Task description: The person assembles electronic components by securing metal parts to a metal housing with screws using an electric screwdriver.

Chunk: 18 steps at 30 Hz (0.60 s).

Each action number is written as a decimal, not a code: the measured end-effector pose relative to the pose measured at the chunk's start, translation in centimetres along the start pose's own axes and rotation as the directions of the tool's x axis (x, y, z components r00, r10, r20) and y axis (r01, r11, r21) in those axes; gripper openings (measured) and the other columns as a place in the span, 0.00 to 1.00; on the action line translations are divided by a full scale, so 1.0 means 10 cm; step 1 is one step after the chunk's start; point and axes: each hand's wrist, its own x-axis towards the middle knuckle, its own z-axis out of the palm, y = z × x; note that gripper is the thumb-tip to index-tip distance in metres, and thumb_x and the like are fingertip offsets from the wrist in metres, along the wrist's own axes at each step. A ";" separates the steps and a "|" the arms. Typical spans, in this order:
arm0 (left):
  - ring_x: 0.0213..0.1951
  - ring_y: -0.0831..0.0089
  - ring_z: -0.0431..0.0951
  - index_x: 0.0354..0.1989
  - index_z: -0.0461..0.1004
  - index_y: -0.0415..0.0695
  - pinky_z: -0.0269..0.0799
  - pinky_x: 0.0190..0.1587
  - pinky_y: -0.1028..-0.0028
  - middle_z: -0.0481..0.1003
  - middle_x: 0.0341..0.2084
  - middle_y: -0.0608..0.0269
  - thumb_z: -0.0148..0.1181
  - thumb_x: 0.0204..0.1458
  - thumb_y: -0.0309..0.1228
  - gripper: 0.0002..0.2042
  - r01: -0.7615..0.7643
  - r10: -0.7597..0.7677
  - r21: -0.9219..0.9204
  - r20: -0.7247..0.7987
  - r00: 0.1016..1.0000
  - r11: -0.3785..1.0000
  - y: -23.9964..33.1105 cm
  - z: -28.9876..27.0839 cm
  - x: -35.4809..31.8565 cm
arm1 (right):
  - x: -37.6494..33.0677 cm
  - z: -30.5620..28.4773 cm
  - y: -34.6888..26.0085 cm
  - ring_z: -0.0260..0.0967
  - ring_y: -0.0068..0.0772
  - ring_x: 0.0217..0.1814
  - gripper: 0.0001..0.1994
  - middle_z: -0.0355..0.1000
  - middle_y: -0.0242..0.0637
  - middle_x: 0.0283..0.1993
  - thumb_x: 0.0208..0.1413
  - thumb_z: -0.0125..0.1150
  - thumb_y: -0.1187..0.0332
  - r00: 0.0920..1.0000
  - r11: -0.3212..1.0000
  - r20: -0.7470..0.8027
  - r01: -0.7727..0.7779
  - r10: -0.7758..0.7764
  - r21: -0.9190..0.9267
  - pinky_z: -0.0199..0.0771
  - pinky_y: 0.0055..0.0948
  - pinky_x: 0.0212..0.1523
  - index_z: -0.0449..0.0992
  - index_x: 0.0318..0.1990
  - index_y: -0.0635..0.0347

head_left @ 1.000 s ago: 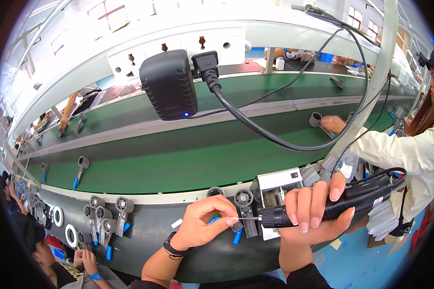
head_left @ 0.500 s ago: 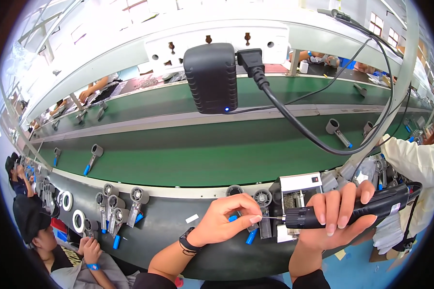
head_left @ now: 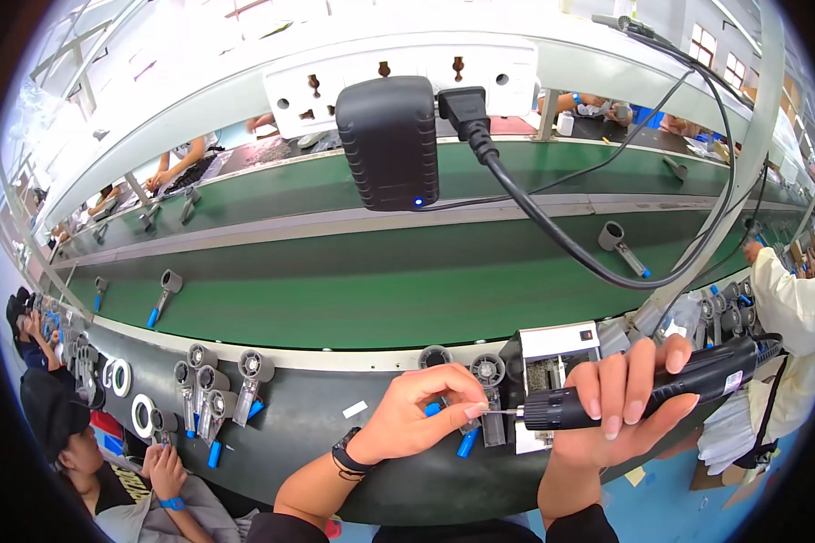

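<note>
My right hand (head_left: 620,407) is wrapped round a black electric screwdriver (head_left: 684,385), its cable leaving at the right end. The thin metal bit (head_left: 505,412) points left toward my left hand (head_left: 426,407). There, thumb and forefinger are pinched at the bit's tip; whatever small piece lies between them cannot be made out. Just behind the bit lies a grey handheld fan body (head_left: 489,369) with a round head. A second fan body (head_left: 435,356) is partly covered by my left hand, and a blue piece (head_left: 467,442) shows below the fingers.
A white and black screw dispenser (head_left: 560,339) stands behind my right hand. Several grey fan bodies (head_left: 210,378) and white rings (head_left: 142,415) are at left on the dark bench (head_left: 326,471). Beyond runs a green belt (head_left: 362,303), under a black power adapter (head_left: 388,145). Co-workers sit on both sides.
The view has shifted slightly; both my hands keep almost the same pose at the bit. At right, a co-worker's pale sleeve has moved, and a fan body near the post no longer shows.
</note>
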 end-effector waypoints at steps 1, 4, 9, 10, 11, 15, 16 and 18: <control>0.37 0.70 0.75 0.36 0.75 0.35 0.71 0.45 0.70 0.76 0.33 0.57 0.60 0.54 0.18 0.03 0.001 -0.001 -0.003 0.005 1.000 1.000 -0.01 0.01 0.01 | 0.00 0.00 0.02 0.61 0.21 0.22 0.14 0.60 0.29 0.27 0.68 0.50 0.55 1.000 1.000 0.003 -0.003 0.003 -0.012 0.62 0.26 0.31 0.59 0.48 0.54; 0.35 0.72 0.75 0.37 0.74 0.35 0.72 0.42 0.71 0.76 0.34 0.56 0.60 0.54 0.18 0.03 0.034 -0.028 -0.115 0.048 0.998 0.993 -0.07 0.08 0.00 | -0.02 0.01 0.06 0.60 0.21 0.21 0.14 0.60 0.29 0.27 0.68 0.49 0.55 1.000 0.999 0.012 0.001 0.000 -0.053 0.62 0.26 0.31 0.59 0.49 0.53; 0.35 0.75 0.75 0.39 0.72 0.36 0.73 0.36 0.75 0.74 0.35 0.56 0.57 0.58 0.21 0.03 0.072 -0.075 -0.260 -0.002 0.997 0.963 -0.14 0.07 0.02 | -0.01 0.03 0.01 0.60 0.21 0.21 0.14 0.60 0.29 0.27 0.68 0.49 0.55 1.000 0.999 -0.001 0.030 -0.031 -0.045 0.62 0.26 0.30 0.59 0.49 0.53; 0.33 0.75 0.74 0.38 0.71 0.37 0.73 0.36 0.75 0.73 0.33 0.57 0.55 0.60 0.23 0.03 0.074 -0.079 -0.247 -0.013 0.997 0.966 -0.12 0.08 0.02 | -0.01 0.03 -0.01 0.60 0.21 0.21 0.14 0.60 0.29 0.27 0.68 0.49 0.55 0.999 0.997 -0.010 0.053 -0.053 -0.060 0.62 0.26 0.30 0.59 0.50 0.53; 0.33 0.75 0.74 0.38 0.71 0.37 0.73 0.36 0.75 0.73 0.33 0.57 0.55 0.60 0.23 0.03 0.073 -0.077 -0.247 -0.008 0.997 0.966 -0.12 0.07 0.03 | -0.01 0.03 -0.01 0.60 0.21 0.21 0.14 0.60 0.29 0.26 0.68 0.50 0.55 0.997 0.994 -0.019 0.078 -0.079 -0.074 0.62 0.26 0.30 0.59 0.50 0.52; 0.31 0.74 0.73 0.36 0.70 0.37 0.72 0.35 0.74 0.73 0.31 0.57 0.56 0.60 0.24 0.03 0.059 -0.073 -0.279 -0.037 0.997 0.959 -0.12 0.08 0.04 | -0.02 0.02 -0.03 0.60 0.20 0.20 0.14 0.61 0.29 0.26 0.67 0.51 0.55 0.996 0.989 -0.012 0.092 -0.094 -0.119 0.63 0.26 0.29 0.59 0.49 0.51; 0.31 0.74 0.73 0.36 0.70 0.37 0.72 0.35 0.74 0.73 0.31 0.57 0.56 0.60 0.24 0.03 0.052 -0.067 -0.282 -0.044 0.997 0.958 -0.11 0.08 0.04 | -0.02 0.02 -0.03 0.60 0.20 0.20 0.14 0.61 0.29 0.26 0.67 0.51 0.55 0.995 0.988 -0.013 0.094 -0.096 -0.121 0.63 0.26 0.29 0.59 0.49 0.51; 0.31 0.74 0.73 0.36 0.70 0.37 0.72 0.35 0.74 0.73 0.31 0.57 0.56 0.60 0.24 0.03 0.060 -0.077 -0.282 -0.051 0.996 0.958 -0.12 0.09 0.02 | -0.01 0.03 -0.01 0.60 0.20 0.19 0.14 0.61 0.28 0.26 0.67 0.52 0.54 0.995 0.982 0.022 0.099 -0.097 -0.162 0.63 0.26 0.29 0.59 0.48 0.51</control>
